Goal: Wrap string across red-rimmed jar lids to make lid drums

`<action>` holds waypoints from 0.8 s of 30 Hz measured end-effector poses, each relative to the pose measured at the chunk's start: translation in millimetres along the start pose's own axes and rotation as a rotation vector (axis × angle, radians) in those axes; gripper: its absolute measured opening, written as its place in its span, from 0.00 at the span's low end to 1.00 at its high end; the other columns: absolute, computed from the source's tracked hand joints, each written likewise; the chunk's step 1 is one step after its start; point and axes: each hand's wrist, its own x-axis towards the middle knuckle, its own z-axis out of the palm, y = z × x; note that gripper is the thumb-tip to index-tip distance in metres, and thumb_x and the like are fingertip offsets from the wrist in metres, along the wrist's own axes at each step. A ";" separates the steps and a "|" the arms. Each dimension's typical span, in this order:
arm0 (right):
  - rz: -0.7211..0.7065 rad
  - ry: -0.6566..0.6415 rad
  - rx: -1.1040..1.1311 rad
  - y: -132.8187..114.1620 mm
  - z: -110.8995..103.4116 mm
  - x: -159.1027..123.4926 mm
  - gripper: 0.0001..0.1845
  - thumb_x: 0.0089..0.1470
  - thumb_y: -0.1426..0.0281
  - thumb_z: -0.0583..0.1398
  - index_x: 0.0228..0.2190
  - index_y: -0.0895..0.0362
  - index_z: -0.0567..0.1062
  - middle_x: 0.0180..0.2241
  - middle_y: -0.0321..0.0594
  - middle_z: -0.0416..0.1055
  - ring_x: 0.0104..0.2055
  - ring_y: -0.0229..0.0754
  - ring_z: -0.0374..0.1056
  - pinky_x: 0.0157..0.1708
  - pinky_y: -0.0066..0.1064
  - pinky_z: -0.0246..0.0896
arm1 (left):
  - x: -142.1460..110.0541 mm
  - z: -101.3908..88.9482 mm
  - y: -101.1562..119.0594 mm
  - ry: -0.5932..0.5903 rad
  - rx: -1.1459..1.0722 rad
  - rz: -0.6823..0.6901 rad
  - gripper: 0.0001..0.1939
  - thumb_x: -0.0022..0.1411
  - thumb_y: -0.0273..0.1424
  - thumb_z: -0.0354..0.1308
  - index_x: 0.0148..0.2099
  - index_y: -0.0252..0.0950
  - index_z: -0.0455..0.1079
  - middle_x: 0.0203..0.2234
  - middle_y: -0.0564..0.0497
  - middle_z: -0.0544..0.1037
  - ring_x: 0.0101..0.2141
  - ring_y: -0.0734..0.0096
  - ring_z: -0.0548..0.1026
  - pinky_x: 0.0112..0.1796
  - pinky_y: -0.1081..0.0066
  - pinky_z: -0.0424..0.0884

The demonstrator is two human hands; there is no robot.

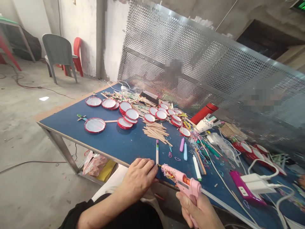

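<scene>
My right hand (200,210) grips a pink hot glue gun (182,183) by its handle, a finger near the trigger. The gun's nozzle points left, close to the lower end of a wooden craft stick (157,151) with green and dark bands. My left hand (138,178) is at the table's front edge, fingers bent together at that lower end; the thumb is mostly hidden. The stick lies on the blue table (133,148), pointing away from me. Beyond it lies a pile of plain craft sticks (156,132).
Round red-rimmed white discs (94,125) are spread across the table. Markers (196,168), a pen cup (204,124), a red flask (205,113) and a purple power strip (247,187) with white plugs lie to the right. A perforated metal screen (190,57) stands behind.
</scene>
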 end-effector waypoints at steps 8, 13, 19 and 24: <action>-0.004 0.014 0.007 -9.2 2.5 10.8 0.37 0.57 0.43 0.53 0.50 0.63 0.69 0.10 0.24 0.52 0.13 0.33 0.46 0.13 0.25 0.39 | 0.2 -2.2 0.7 0.001 0.001 0.002 0.16 0.67 0.38 0.59 0.52 0.36 0.68 0.46 0.47 0.78 0.44 0.61 0.74 0.43 0.64 0.65; -0.025 0.025 0.026 -22.4 2.9 17.5 0.31 0.57 0.46 0.54 0.47 0.60 0.67 0.10 0.22 0.51 0.13 0.33 0.47 0.12 0.24 0.39 | -1.2 -1.5 0.7 -0.014 -0.007 0.001 0.15 0.68 0.38 0.57 0.53 0.36 0.67 0.47 0.46 0.77 0.47 0.61 0.73 0.44 0.64 0.65; -0.046 0.066 0.002 -29.4 1.8 22.4 0.27 0.57 0.50 0.56 0.46 0.60 0.69 0.10 0.23 0.53 0.12 0.32 0.47 0.12 0.25 0.39 | -1.9 -0.7 0.8 -0.021 -0.004 0.001 0.16 0.68 0.38 0.58 0.54 0.36 0.67 0.47 0.47 0.77 0.47 0.61 0.73 0.44 0.64 0.66; -0.025 0.069 -0.004 -29.7 0.6 26.0 0.29 0.57 0.50 0.56 0.47 0.62 0.72 0.10 0.25 0.55 0.12 0.33 0.49 0.13 0.26 0.43 | -2.5 1.1 0.3 0.002 -0.002 0.006 0.16 0.68 0.38 0.58 0.54 0.36 0.67 0.46 0.47 0.77 0.47 0.63 0.73 0.44 0.64 0.66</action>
